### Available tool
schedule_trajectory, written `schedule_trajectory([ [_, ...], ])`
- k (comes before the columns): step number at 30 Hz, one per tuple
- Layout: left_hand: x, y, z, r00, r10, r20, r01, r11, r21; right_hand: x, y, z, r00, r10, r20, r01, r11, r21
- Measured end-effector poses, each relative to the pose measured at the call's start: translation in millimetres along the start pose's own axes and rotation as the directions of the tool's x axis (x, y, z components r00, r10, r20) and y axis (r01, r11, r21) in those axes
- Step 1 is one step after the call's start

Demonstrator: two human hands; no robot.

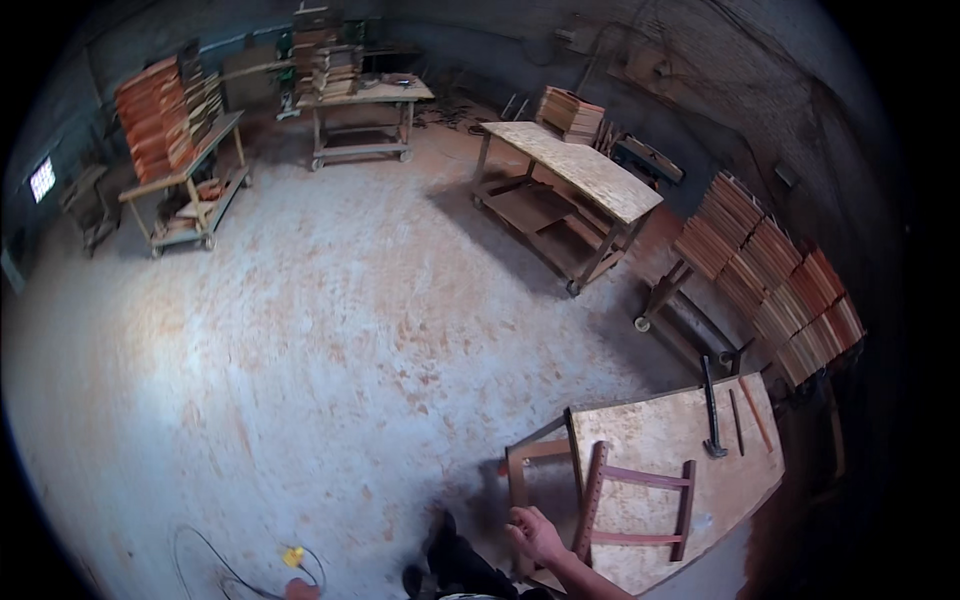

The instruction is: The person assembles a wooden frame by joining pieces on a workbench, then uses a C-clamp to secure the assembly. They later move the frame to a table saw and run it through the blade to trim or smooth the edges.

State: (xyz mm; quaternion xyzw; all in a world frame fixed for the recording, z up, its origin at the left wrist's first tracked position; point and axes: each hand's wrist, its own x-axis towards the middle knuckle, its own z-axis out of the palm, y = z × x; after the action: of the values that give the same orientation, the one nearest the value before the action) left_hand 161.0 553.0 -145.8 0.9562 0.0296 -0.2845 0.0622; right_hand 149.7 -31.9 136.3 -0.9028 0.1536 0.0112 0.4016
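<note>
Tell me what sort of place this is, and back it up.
Probably a woodworking shop: stacked wood pieces are piled at the right, a ladder-like wooden frame lies on the near worktable, and a hammer rests beside it.

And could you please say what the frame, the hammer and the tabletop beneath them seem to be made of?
The frame looks like wood, given its reddish-brown bars; stained or bare, I can't tell. The hammer has a dark head, probably metal by its shape; its black handle's material is unclear. The tabletop is probably unfinished wood board, judging by its pale, mottled surface.
</note>
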Motion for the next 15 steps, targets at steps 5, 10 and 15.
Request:
schedule_trajectory([
  [5,118.7,119.3,-91.0,0.913,0.318,-0.255,-0.365,0.916,-0.167,108.1,23.1,36.5,0.997,0.078,0.014,-0.078,0.997,0.018],
  [10,226.9,164.5,-191.7,0.944,0.312,-0.109,-0.310,0.950,0.031,271.3,37.0,32.1,0.994,0.081,0.072,-0.079,0.996,-0.031],
  [15,282.1,150.3,-268.9,0.998,0.030,-0.062,-0.060,0.826,-0.561,456.1,-7.7,5.6,0.995,-0.003,0.104,-0.003,0.998,0.057],
])
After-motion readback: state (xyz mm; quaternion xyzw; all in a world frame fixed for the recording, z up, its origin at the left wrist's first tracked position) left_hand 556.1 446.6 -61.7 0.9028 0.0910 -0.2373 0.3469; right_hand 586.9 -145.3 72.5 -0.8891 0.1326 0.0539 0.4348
